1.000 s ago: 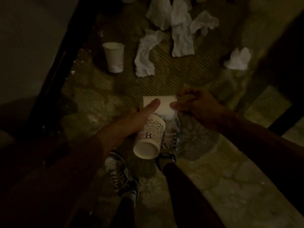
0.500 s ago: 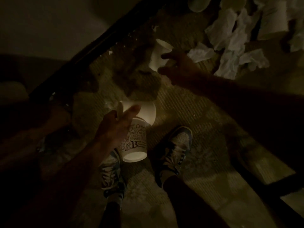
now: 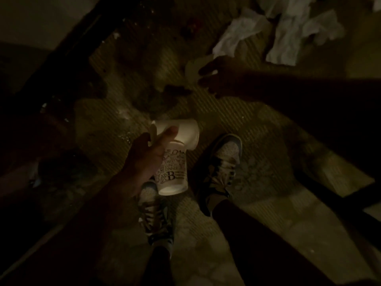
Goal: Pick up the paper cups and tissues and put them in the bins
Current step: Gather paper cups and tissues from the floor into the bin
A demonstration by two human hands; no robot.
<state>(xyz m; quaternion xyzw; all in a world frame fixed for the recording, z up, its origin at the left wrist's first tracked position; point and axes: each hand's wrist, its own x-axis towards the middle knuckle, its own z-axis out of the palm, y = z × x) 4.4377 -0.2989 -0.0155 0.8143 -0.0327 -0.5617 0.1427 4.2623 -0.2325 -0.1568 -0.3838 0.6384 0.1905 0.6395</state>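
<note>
Clearly the person is gathering cups into one stack, so that the other hand is free to reach. The left hand (image 3: 144, 159) grips the printed cup (image 3: 174, 174) from the side, fingers curled round it, and a plain white cup (image 3: 181, 133) sits crooked on its far end, above the shoes (image 3: 224, 162). The right hand (image 3: 222, 79), in deep shadow, has thumb and fingers closed round a third cup (image 3: 192, 71) low over the mat (image 3: 237, 124). Crumpled tissues (image 3: 284, 38) lie just beyond it. No bin is visible.

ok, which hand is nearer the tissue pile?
Right. The right hand, pinching a plain paper cup, sits just below the tissues; the left hand holds stacked cups farther back.
</note>
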